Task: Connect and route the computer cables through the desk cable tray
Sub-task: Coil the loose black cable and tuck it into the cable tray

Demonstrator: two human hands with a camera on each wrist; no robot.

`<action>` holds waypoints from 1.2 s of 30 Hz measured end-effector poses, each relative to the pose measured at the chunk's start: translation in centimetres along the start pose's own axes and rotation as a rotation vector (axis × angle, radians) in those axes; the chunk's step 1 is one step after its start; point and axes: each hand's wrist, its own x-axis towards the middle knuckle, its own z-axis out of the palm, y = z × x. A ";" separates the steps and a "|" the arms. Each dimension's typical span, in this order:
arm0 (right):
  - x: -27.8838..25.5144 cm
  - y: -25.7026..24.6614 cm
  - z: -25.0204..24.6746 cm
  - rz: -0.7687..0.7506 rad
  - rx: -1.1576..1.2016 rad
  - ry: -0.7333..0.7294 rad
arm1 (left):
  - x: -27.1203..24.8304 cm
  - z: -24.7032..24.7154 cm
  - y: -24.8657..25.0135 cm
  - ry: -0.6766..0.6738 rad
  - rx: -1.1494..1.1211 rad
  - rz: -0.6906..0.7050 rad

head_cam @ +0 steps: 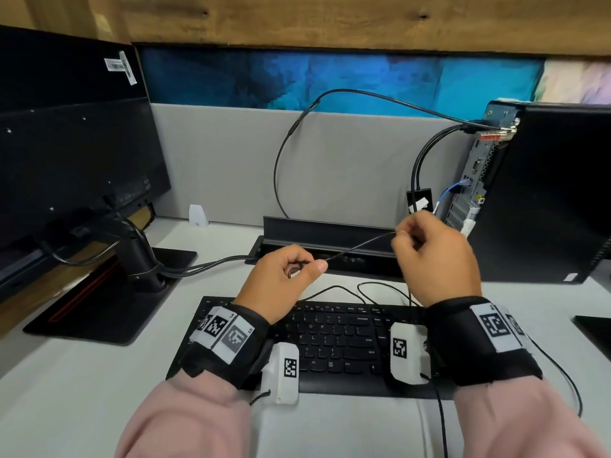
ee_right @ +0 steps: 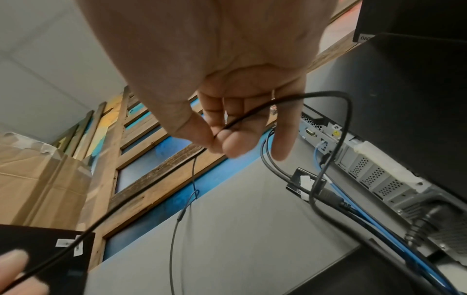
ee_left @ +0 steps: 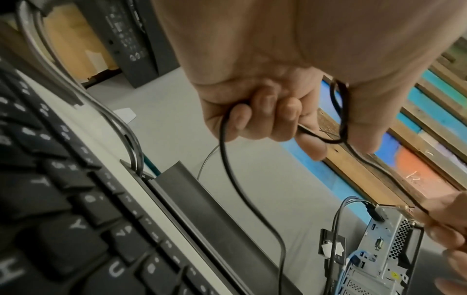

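A thin black cable [head_cam: 360, 245] stretches taut between my two hands above the black cable tray [head_cam: 327, 231] at the desk's back edge. My left hand [head_cam: 291, 271] grips a small coil of the cable [ee_left: 340, 111] in curled fingers. My right hand [head_cam: 410, 238] pinches the same cable [ee_right: 252, 113] between thumb and forefinger, higher and to the right. More of it loops loosely behind the keyboard [head_cam: 334, 338]. The computer tower [head_cam: 542, 193] stands at the right with several cables plugged into its rear.
A monitor [head_cam: 72, 150] on a stand [head_cam: 142, 259] is at the left, its cables running into the tray's left end. A long black cable [head_cam: 281, 153] arcs over the grey partition [head_cam: 224, 166] to the tower. A blue network cable [head_cam: 451, 190] hangs from the tower.
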 end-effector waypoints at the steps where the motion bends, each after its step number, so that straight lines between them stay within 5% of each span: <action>1: 0.0 0.1 -0.2 0.023 -0.015 -0.019 | 0.0 0.0 -0.1 0.020 0.020 -0.002; 7: -1.2 -1.0 1.0 -0.144 0.010 -0.455 | -0.1 0.8 0.1 0.015 0.086 0.077; 11: -2.0 -2.7 1.5 -0.428 0.105 -0.425 | -0.2 1.0 0.1 0.005 0.097 0.105; 15: -2.5 -3.0 1.7 -0.331 0.322 -0.583 | -0.2 0.7 0.1 0.014 0.087 0.079; 25: -2.1 -1.6 3.0 -0.306 0.048 -0.460 | -0.1 0.4 1.3 -0.051 -0.260 -0.026; 32: -0.7 -0.6 1.9 -0.413 -0.095 -0.351 | 0.8 -0.1 -0.1 0.267 -0.052 -0.072; 36: -1.4 -0.4 2.4 -0.287 -0.176 -0.493 | 0.6 -0.2 0.5 0.238 -0.269 -0.077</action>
